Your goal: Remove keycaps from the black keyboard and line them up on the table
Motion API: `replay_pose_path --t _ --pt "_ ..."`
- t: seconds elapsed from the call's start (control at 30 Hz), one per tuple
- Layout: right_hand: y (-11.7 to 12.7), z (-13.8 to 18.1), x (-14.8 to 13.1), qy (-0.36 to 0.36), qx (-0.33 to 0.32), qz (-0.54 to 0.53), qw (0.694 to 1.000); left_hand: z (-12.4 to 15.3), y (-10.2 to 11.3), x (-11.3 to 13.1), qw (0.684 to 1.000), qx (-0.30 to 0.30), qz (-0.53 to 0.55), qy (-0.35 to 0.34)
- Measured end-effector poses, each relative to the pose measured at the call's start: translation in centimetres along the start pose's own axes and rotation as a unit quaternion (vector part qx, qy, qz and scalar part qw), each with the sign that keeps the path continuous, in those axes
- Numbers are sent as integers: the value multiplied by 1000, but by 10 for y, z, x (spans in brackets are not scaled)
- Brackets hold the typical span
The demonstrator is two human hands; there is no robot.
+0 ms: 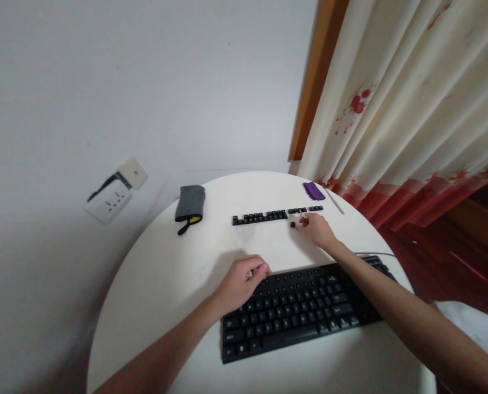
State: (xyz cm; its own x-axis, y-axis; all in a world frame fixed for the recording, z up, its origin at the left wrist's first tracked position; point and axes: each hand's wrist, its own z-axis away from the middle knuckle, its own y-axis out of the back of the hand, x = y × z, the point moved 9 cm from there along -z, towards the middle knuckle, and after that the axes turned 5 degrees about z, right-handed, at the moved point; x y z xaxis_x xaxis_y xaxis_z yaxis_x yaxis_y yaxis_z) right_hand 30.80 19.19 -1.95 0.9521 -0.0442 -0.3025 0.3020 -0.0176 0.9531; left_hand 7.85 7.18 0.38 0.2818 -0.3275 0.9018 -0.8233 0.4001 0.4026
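Kbd (295,313) on rnd white tbl (145,295) nr wall (186,82) & curtain (400,109).

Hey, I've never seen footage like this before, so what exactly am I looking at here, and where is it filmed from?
There's no machine here: it's one person working with two bare hands. The single picture comes from a camera on their head, looking forward and down.

On the round white table lies a black keyboard. Beyond it are a row of black keycaps, a gray cloth item, a purple cloth and a thin pale stick.

The left hand is curled at the keyboard's far edge. The right hand is near the row, beside a separate keycap. Whatever either hand holds is too small to make out.
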Motion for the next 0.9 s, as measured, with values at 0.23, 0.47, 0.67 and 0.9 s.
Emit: replay_pose_path --t 0.23,0.47,0.67,0.9 --pt "-13 -1 2 -53 6 -2 999 0 1 3 1000 -2 -4 -2" --pt "-8 -10 4 -74 11 -1 997 -1 1 3 1000 -2 -10 2" --pt "-8 -14 0 -71 13 -5 997 0 0 4 1000 -5 -10 2" --pt "-7 -19 -4 -73 16 -14 997 0 -1 3 1000 -6 -14 2"
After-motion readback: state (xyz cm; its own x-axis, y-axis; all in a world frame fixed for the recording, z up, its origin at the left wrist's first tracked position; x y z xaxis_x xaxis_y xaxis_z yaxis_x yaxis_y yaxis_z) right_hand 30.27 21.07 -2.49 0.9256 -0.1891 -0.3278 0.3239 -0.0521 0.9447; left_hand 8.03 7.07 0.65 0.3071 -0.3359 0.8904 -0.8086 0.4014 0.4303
